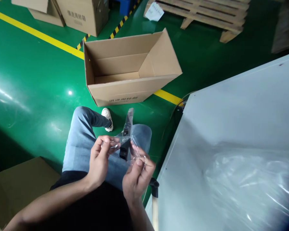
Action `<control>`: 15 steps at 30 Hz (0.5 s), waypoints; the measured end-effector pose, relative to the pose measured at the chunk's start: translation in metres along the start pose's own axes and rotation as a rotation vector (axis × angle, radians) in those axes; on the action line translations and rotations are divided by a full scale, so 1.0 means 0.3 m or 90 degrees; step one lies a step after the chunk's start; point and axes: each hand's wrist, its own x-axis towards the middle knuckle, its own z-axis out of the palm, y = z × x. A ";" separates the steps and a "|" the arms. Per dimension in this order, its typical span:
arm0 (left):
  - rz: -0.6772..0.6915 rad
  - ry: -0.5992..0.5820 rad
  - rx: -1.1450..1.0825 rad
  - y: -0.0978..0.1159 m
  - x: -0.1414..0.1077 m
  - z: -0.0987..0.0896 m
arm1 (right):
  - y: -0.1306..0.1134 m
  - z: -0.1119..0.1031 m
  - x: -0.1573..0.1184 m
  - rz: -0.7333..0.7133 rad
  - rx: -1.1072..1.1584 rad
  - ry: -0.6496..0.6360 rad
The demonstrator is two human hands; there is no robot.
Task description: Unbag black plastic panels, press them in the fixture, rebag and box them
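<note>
Over my lap, both hands pinch a clear plastic bag [125, 138]. My left hand [100, 157] closes thumb and fingers on its left side. On the opposite side, my right hand [138, 175] has thumb and fingers pressed together on the film. Between the hands a narrow black part [124, 149] shows through the plastic, standing roughly lengthwise. Its exact kind I cannot make out. The bag's upper end sticks up beyond my fingers, above my knee.
A cardboard box [132, 88] with its top open stands on the green floor ahead. To the right is a white table [231, 112] bearing clear plastic bags [252, 183]. More cartons [80, 16] and a wooden pallet [202, 11] lie farther off. Another carton [19, 189] is at lower left.
</note>
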 end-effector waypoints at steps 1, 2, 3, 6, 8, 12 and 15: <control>-0.009 -0.034 -0.020 0.009 0.002 -0.001 | -0.001 -0.004 0.011 -0.033 0.003 0.007; -0.023 -0.070 -0.043 0.021 0.008 -0.004 | -0.004 -0.010 0.026 -0.072 0.003 0.007; -0.047 -0.095 -0.065 0.034 0.018 -0.009 | -0.008 -0.018 0.042 -0.114 0.001 0.000; -0.202 -0.112 -0.086 0.076 0.064 -0.027 | -0.019 -0.045 0.084 -0.229 -0.025 -0.061; -0.321 -0.165 -0.059 0.100 0.097 -0.043 | -0.025 -0.058 0.103 -0.278 -0.063 -0.137; -0.405 -0.376 -0.005 0.138 0.144 -0.086 | -0.043 -0.068 0.126 -0.329 -0.115 -0.252; -0.409 -0.432 0.037 0.165 0.180 -0.113 | -0.058 -0.081 0.146 -0.359 -0.134 -0.299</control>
